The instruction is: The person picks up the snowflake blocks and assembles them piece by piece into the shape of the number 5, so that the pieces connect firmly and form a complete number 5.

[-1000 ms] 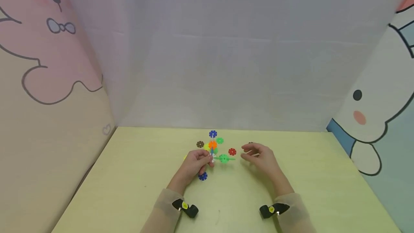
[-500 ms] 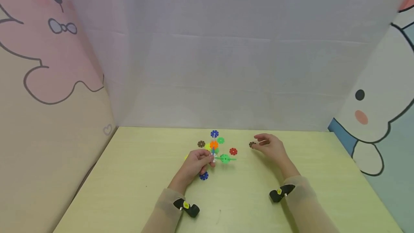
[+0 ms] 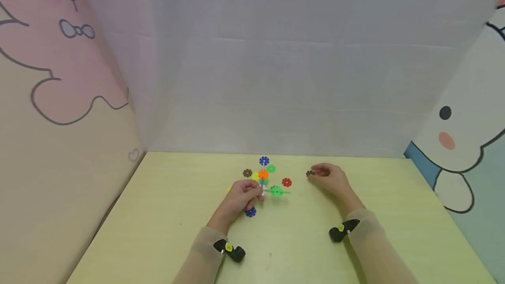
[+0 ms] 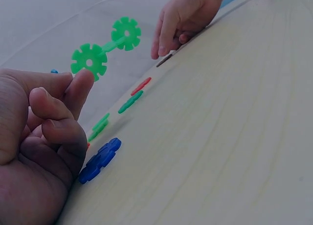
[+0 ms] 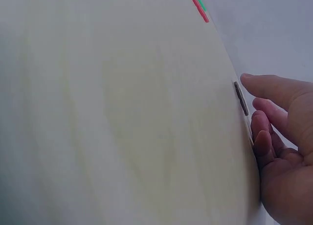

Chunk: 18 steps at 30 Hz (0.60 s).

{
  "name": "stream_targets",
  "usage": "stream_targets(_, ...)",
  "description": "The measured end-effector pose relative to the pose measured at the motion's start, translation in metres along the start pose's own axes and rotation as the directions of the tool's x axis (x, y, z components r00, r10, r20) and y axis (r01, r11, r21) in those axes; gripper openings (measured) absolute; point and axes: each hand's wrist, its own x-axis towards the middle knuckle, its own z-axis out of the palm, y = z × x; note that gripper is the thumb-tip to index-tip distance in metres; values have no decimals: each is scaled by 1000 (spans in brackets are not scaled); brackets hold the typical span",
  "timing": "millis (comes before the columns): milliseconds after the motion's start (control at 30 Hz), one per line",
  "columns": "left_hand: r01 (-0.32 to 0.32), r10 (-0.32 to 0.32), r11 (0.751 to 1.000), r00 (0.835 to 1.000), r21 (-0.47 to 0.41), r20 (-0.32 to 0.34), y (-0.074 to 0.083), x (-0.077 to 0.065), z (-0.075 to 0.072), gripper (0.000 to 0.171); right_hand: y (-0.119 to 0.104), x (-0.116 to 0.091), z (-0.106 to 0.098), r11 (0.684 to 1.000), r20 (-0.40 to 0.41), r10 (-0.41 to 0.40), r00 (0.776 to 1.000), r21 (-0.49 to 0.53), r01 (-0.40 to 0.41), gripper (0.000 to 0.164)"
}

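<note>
In the head view my left hand (image 3: 241,198) pinches a joined cluster of notched plastic discs by a white disc (image 3: 262,189). A green disc (image 3: 277,191) sticks out to its right, and an orange disc (image 3: 263,174) shows above it. The left wrist view shows a green disc (image 4: 89,62) of this cluster raised above the table, linked to another. My right hand (image 3: 330,180) is at a brown disc (image 3: 310,173), its thumb and fingers loosely bent around it. In the right wrist view that brown disc (image 5: 241,99) lies flat, with no clear grip on it.
On the table (image 3: 300,244) lie a red disc (image 3: 286,182), a second brown disc (image 3: 247,173), a blue disc (image 3: 250,211) near my left hand and a green disc (image 3: 271,168). A blue disc (image 3: 264,161) is farther back. A pale curtain (image 3: 252,78) hangs behind the table.
My right hand has moved right and away from me to the brown disc, then stayed there. The left hand still holds the cluster in about the same place.
</note>
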Motion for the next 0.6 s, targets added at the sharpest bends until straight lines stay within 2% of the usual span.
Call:
stream_targets(333,12,-12,1000,1000,10,-2,-2,0,-1,17,3,-1,0,999,30,37,999,12,-38,52)
stream_targets(600,16,-16,1000,1000,21,-10,1,-1,0,16,2,-2,1,999,23,39,999,-15,-39,46)
